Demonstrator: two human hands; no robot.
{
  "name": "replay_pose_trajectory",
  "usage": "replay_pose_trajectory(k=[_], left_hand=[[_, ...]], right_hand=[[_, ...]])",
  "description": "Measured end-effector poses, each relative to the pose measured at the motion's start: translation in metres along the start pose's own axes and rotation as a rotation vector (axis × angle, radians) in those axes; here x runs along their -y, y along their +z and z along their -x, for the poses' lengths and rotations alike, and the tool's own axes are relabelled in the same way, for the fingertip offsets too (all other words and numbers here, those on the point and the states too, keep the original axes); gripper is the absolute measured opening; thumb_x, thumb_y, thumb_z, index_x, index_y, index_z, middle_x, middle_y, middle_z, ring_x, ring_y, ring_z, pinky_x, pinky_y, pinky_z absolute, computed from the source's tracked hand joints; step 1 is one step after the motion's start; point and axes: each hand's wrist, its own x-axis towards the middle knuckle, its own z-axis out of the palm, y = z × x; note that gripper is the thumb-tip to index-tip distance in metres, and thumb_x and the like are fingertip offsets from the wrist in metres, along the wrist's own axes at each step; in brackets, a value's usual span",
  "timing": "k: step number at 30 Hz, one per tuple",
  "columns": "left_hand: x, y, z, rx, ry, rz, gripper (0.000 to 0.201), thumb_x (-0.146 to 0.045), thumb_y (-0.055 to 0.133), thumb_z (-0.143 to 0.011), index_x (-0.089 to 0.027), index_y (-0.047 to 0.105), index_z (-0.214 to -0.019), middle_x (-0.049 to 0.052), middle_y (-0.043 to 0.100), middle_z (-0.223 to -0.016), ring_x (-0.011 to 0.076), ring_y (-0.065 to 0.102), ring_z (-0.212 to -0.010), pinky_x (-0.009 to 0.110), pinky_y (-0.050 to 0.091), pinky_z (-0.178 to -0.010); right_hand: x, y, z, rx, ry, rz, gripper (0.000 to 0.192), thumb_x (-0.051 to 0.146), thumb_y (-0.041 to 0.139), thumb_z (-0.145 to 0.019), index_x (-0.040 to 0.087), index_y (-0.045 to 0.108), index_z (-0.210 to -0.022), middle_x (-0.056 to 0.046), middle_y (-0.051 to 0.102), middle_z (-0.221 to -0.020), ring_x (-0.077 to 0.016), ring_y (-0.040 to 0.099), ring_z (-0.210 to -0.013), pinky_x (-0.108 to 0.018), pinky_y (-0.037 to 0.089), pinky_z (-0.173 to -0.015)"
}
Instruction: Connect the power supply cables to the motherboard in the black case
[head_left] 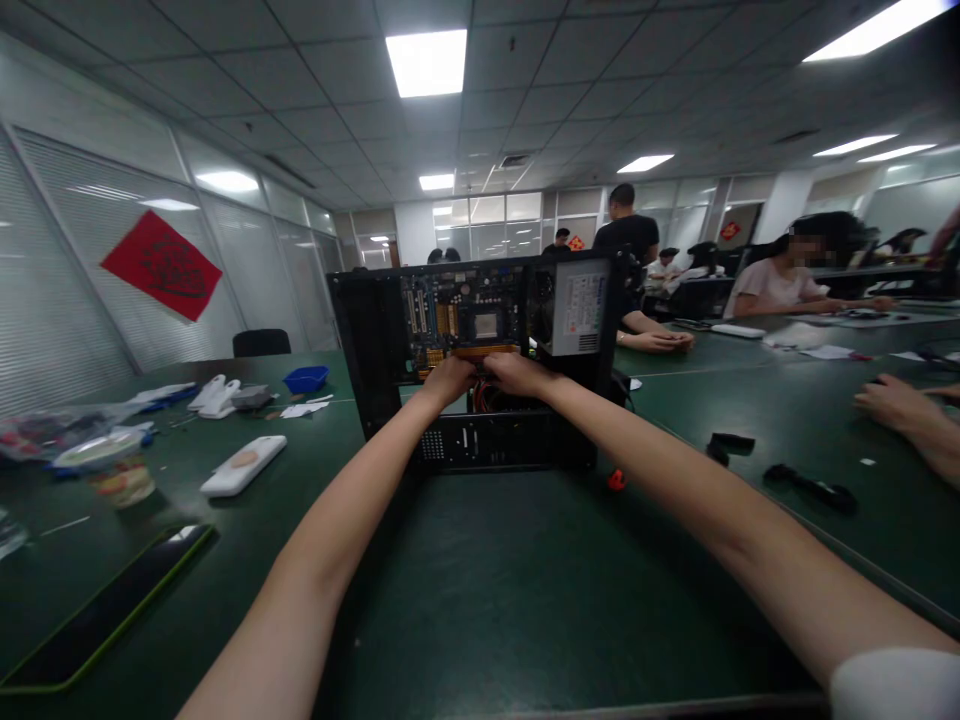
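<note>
An open black computer case (495, 442) stands upright in front of me on the green table. Inside it a motherboard (450, 312) faces me, with a bare silver processor (486, 325) and yellow-orange slots (484, 351) along its lower part. My left hand (450, 380) and my right hand (519, 375) are side by side at these lower slots, fingers curled in and bunched. Whatever they pinch or press is hidden behind the fingers. Red and black cables (491, 398) hang just below my right hand. A silver power supply (580, 307) fills the case's upper right.
Left on the table (525, 580) are a green-edged phone (109, 610), a white device (244, 466), a plastic cup (120, 475) and a blue tray (306, 379). Black cables (810, 488) and a small red-orange piece (616, 480) lie right. Another person's hand (900, 405) rests at the right edge.
</note>
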Motion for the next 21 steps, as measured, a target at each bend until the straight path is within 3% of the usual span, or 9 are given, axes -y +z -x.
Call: replay_pose_trajectory(k=[13, 21], left_hand=[[0.002, 0.002, 0.001, 0.021, -0.007, -0.105, 0.028, -0.027, 0.058, -0.099, -0.021, 0.078, -0.118, 0.015, 0.075, -0.118, 0.0318, 0.072, -0.111, 0.037, 0.056, -0.092], [0.002, 0.004, 0.002, 0.009, -0.048, -0.102, 0.030, -0.034, 0.057, -0.101, -0.023, 0.078, -0.119, 0.013, 0.076, -0.116, 0.0307, 0.072, -0.109, 0.036, 0.055, -0.091]], right_hand=[[0.010, -0.004, 0.000, 0.013, 0.013, 0.031, 0.025, 0.014, 0.061, -0.096, 0.010, 0.065, -0.120, -0.019, 0.068, -0.124, -0.0258, 0.066, -0.118, -0.033, 0.048, -0.098], [0.010, 0.002, -0.003, 0.034, 0.115, 0.072, 0.025, 0.018, 0.057, -0.098, 0.009, 0.065, -0.120, -0.020, 0.069, -0.128, -0.0290, 0.067, -0.119, -0.033, 0.050, -0.097]])
